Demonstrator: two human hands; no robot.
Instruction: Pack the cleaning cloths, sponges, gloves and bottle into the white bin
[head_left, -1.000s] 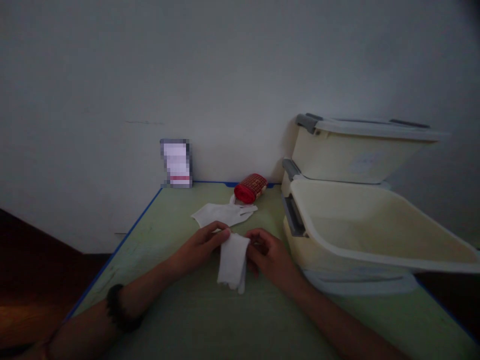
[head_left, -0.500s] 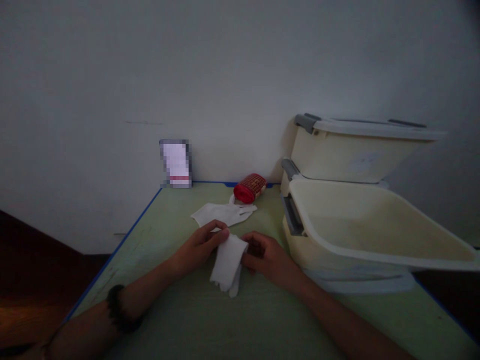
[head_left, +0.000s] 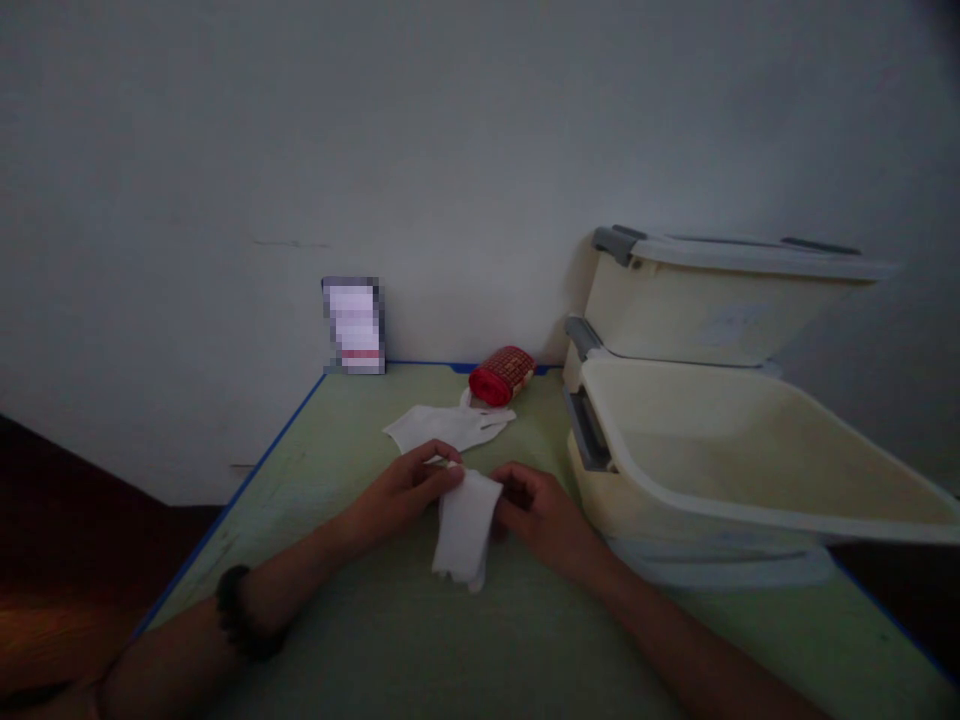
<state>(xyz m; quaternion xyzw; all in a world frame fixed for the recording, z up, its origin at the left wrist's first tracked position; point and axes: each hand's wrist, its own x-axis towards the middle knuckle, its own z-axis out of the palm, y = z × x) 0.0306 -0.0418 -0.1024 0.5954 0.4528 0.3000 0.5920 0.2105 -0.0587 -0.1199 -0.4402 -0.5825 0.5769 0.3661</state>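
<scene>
Holding white cloth (head_left: 469, 525) | left hand (head_left: 403, 490): upper corner | right hand (head_left: 546, 515): side edge

Location type: apparently a room in a home. Indicators: plain pale-grey wall (head_left: 465, 150), light-green tabletop with blue edging (head_left: 352, 640), cream plastic storage boxes with grey latches (head_left: 645, 520), dark reddish-brown floor (head_left: 67, 560).

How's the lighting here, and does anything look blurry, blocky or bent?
Head view: dim light overall, the upright screen brightest but broken into coarse blocks; head view: the white fabric looks soft, its fine texture unclear; head view: the open cream bin seems stretched toward the right edge, and the top right corner falls dark.
</scene>
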